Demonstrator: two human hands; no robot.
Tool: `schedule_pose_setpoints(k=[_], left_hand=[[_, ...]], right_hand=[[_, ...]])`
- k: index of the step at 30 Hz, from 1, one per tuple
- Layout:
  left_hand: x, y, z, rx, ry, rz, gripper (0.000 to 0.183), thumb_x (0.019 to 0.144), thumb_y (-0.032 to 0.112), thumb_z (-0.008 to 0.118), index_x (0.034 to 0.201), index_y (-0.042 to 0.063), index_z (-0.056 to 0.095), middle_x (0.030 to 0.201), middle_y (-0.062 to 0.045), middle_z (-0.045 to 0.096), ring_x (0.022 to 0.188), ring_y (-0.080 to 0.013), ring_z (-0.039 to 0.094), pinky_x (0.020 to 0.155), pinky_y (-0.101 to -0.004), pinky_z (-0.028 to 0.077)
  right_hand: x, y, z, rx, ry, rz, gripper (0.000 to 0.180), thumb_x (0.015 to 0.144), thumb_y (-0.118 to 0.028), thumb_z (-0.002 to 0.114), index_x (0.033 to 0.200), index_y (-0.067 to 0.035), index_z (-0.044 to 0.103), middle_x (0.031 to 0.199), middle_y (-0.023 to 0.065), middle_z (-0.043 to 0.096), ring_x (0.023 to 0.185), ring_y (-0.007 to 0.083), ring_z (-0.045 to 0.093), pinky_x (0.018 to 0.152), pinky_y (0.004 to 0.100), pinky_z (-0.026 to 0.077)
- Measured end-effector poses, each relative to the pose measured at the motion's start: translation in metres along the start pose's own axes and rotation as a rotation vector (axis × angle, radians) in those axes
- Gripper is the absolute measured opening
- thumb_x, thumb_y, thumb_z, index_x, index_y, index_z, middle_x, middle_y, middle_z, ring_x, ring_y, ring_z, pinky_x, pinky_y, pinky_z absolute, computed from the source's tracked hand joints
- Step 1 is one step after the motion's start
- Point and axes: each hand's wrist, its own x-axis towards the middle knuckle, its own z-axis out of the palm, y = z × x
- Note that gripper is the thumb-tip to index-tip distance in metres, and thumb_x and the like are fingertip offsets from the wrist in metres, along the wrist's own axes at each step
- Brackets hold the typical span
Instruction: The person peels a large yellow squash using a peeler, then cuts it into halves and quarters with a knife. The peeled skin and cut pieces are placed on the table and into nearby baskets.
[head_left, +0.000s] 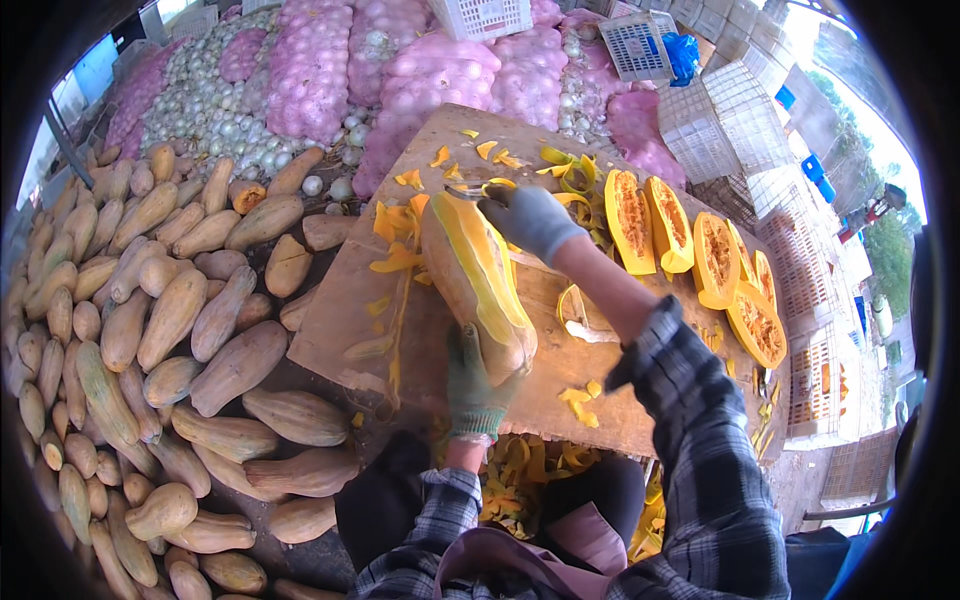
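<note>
A long, tan squash lies tilted on the wooden board, with bright yellow strips where skin is gone. My left hand, in a green-grey glove, is closed around its near end. In a grey glove, my right hand grips a peeler at the far end of the squash; a strip of peel hangs by the tool. Peeled squash halves with orange, seedy insides lie to the right on the board. Peel scraps lie left of the squash and beyond it.
Many whole squashes are heaped on the floor at left. Pink mesh sacks of onions and loose onions are beyond the board. Plastic crates are stacked at right. More peelings lie below the board's near edge, between the knees.
</note>
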Motion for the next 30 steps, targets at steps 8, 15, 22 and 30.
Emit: schedule_pose_setpoints(k=[8,15,22,30], left_hand=[[-0.005,-0.006,0.006,-0.203,-0.046,-0.120,0.114,0.065,0.041,0.091,0.152,0.008,0.025,0.147,-0.030,0.035,0.128,-0.0453,0.047,0.105,-0.0460,0.046],[-0.006,0.005,0.003,-0.026,0.037,-0.059,0.108,0.073,0.048,0.083,0.153,0.005,0.024,0.144,-0.037,0.037,0.122,-0.0522,0.049,0.100,-0.0520,0.048],[-0.003,0.007,0.006,0.079,0.067,-0.094,0.115,0.064,0.053,0.087,0.147,-0.001,0.030,0.140,-0.031,0.043,0.120,-0.0449,0.054,0.100,-0.0454,0.049],[-0.005,0.001,0.005,-0.046,-0.012,-0.079,0.114,0.064,0.048,0.088,0.148,-0.001,0.029,0.138,-0.032,0.046,0.117,-0.0449,0.054,0.098,-0.0469,0.049]], right_hand=[[-0.155,0.018,0.064,0.170,0.097,-0.028,0.031,0.097,-0.033,0.052,0.113,-0.008,0.061,0.067,0.0237,0.063,0.066,0.0430,0.064,0.059,0.0531,0.050],[-0.221,-0.003,-0.006,0.098,0.048,0.039,0.041,0.093,-0.035,0.062,0.127,-0.012,0.063,0.071,0.0208,0.065,0.067,0.0384,0.066,0.059,0.0493,0.051],[-0.035,-0.028,0.059,-0.124,0.093,0.002,0.041,0.096,-0.038,0.051,0.125,-0.011,0.060,0.086,0.0225,0.068,0.080,0.0419,0.067,0.069,0.0504,0.054],[-0.240,-0.022,0.020,-0.141,-0.298,0.041,0.046,0.098,-0.036,0.053,0.133,-0.007,0.054,0.081,0.0247,0.067,0.073,0.0404,0.067,0.066,0.0495,0.054]])
